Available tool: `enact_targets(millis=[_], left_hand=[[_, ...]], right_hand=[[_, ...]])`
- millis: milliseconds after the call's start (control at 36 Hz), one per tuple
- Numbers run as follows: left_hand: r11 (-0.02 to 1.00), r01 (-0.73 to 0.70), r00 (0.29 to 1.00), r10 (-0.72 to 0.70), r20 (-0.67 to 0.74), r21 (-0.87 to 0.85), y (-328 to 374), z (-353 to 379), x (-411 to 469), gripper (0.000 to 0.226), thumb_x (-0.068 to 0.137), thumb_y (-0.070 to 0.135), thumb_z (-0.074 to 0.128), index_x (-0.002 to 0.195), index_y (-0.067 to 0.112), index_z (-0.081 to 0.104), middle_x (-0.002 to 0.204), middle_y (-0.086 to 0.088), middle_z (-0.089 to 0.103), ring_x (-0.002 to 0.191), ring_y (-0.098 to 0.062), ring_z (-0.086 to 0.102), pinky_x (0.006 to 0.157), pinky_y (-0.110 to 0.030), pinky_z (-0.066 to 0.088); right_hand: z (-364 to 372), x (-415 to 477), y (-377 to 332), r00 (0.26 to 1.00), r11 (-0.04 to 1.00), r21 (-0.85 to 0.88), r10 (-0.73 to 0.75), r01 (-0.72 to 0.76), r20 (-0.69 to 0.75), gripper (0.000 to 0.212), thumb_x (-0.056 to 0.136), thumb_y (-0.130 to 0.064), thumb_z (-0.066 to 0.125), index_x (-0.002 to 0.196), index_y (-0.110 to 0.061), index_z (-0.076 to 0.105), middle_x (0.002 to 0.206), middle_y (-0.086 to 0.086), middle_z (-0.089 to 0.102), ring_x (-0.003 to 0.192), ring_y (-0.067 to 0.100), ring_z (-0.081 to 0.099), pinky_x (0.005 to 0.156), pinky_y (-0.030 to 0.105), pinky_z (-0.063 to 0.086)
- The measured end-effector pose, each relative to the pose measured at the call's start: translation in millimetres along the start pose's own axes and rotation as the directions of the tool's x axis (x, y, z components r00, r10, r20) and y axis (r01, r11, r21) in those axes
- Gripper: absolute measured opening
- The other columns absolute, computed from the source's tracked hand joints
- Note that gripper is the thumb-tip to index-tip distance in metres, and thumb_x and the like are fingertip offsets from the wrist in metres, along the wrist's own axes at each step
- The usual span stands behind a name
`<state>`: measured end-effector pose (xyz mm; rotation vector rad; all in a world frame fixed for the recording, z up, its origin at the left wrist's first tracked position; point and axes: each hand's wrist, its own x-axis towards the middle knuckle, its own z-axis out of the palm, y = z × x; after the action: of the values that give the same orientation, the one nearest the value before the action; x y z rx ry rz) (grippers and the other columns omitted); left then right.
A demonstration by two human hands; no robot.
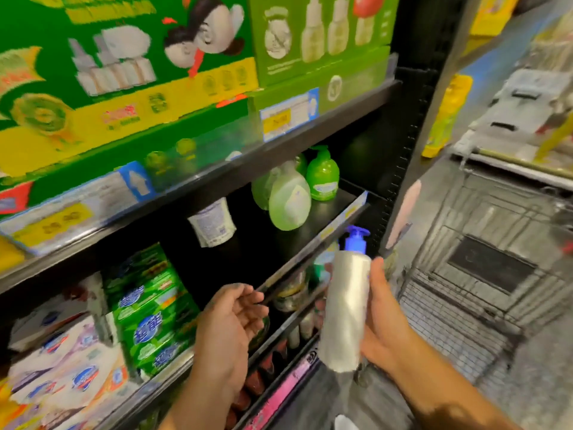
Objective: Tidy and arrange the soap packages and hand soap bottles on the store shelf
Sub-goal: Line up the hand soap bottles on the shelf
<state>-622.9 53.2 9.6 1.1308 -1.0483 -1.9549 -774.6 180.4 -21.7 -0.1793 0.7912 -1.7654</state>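
My right hand (383,318) grips a white hand soap bottle with a blue pump (345,308), held upright in front of the shelf edge. My left hand (231,318) hovers just left of it with relaxed, half-curled fingers and holds nothing. On the black middle shelf (310,240) stand green hand soap bottles (322,175), a pale green one (288,200) in front and a white bottle (212,223) further left. Green soap packages (148,308) are stacked on the left of that level, beside white and blue soap packages (65,373).
The shelf above carries large green and yellow boxes (130,72) with price tags (288,114) on its rail. Lower shelves hold small bottles (263,377). A wire shopping trolley (483,259) stands in the aisle to the right.
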Motion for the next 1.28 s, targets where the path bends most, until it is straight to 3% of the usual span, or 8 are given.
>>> enact_targets(millis=[194, 306, 444, 556, 667, 972, 1083, 1278], left_hand=[[0.958, -0.029, 0.995, 0.0, 0.102, 0.286, -61, 45, 32, 0.027, 0.099, 0.01, 0.046, 0.076, 0.013, 0.059, 0.064, -0.003, 0.065, 0.054, -0.016, 0.055, 0.055, -0.03, 0.036], [0.887, 0.03, 0.97, -0.138, 0.203, 0.461, -112, 83, 51, 0.022, 0.098, 0.004, 0.049, 0.079, 0.01, 0.057, 0.061, -0.007, 0.061, 0.048, -0.015, 0.05, 0.044, -0.022, 0.033], [0.675, -0.051, 0.882, -0.315, 0.35, 0.736, -177, 131, 74, 0.018, 0.095, 0.006, 0.058, 0.077, 0.012, 0.059, 0.069, -0.003, 0.063, 0.053, -0.009, 0.057, 0.048, -0.016, 0.039], [0.46, -0.164, 0.841, -0.398, 0.367, 0.873, -238, 170, 97, 0.02, 0.093, 0.008, 0.063, 0.084, 0.024, 0.059, 0.085, 0.004, 0.062, 0.089, -0.019, 0.059, 0.079, -0.028, 0.041], [0.323, -0.198, 0.865, -0.387, 0.32, 0.925, -287, 208, 118, 0.018, 0.097, 0.022, 0.061, 0.11, 0.013, 0.054, 0.099, 0.001, 0.057, 0.096, -0.021, 0.054, 0.077, -0.023, 0.032], [0.195, -0.273, 0.885, -0.334, 0.325, 0.942, -377, 253, 179, 0.052, 0.107, 0.031, 0.035, 0.153, 0.008, 0.031, 0.151, -0.019, 0.043, 0.137, -0.033, 0.042, 0.108, -0.035, 0.033], [0.2, -0.281, 0.898, -0.289, 0.331, 0.938, -404, 235, 189, 0.062, 0.098, 0.042, 0.031, 0.154, 0.015, 0.029, 0.148, -0.016, 0.047, 0.133, -0.032, 0.047, 0.11, -0.044, 0.038], [0.172, -0.261, 0.924, -0.24, 0.297, 0.95, -413, 233, 193, 0.063, 0.093, 0.035, 0.031, 0.15, 0.007, 0.037, 0.132, -0.024, 0.058, 0.114, -0.042, 0.058, 0.09, -0.04, 0.044]], right_hand=[[-73, -31, -31, 0.786, 0.88, -0.435, -0.403, 0.192, -0.468, 0.053, 0.062, -0.027, 0.08, 0.109, -0.012, 0.061, 0.079, 0.006, 0.073, 0.069, 0.017, 0.068, 0.056, 0.024, 0.054], [-138, -53, -45, 0.688, 0.714, -0.691, -0.558, 0.112, -0.465, 0.052, 0.066, -0.002, 0.09, 0.101, -0.012, 0.052, 0.083, 0.008, 0.066, 0.052, -0.002, 0.058, 0.049, 0.014, 0.045], [-225, -77, -59, 0.618, 0.633, -0.768, -0.568, -0.096, -0.544, 0.054, 0.061, -0.024, 0.095, 0.1, -0.026, 0.058, 0.079, 0.008, 0.071, 0.062, 0.021, 0.064, 0.055, 0.034, 0.052], [-290, -94, -81, 0.531, 0.572, -0.783, -0.597, -0.245, -0.602, 0.057, 0.06, -0.027, 0.096, 0.104, -0.036, 0.061, 0.1, -0.013, 0.067, 0.086, 0.002, 0.063, 0.069, 0.023, 0.049], [-352, -100, -102, 0.488, 0.55, -0.751, -0.574, -0.366, -0.658, 0.056, 0.062, -0.034, 0.093, 0.108, -0.037, 0.061, 0.106, -0.015, 0.063, 0.094, 0.002, 0.06, 0.072, 0.023, 0.046], [-493, -57, -128, 0.667, 0.346, -0.714, -0.264, -0.608, -0.696, 0.056, 0.054, -0.027, 0.097, 0.095, -0.029, 0.061, 0.09, -0.007, 0.058, 0.089, 0.019, 0.056, 0.062, 0.014, 0.038], [-533, -21, -120, 0.73, 0.159, -0.737, -0.109, -0.657, -0.675, 0.065, 0.059, -0.037, 0.094, 0.111, -0.014, 0.063, 0.104, 0.002, 0.06, 0.097, 0.024, 0.056, 0.08, 0.034, 0.048], [-580, 61, -94, 0.743, 0.058, -0.742, 0.128, -0.667, -0.657, 0.076, 0.059, -0.043, 0.094, 0.122, -0.014, 0.062, 0.112, 0.009, 0.068, 0.096, 0.025, 0.057, 0.075, 0.032, 0.044]])
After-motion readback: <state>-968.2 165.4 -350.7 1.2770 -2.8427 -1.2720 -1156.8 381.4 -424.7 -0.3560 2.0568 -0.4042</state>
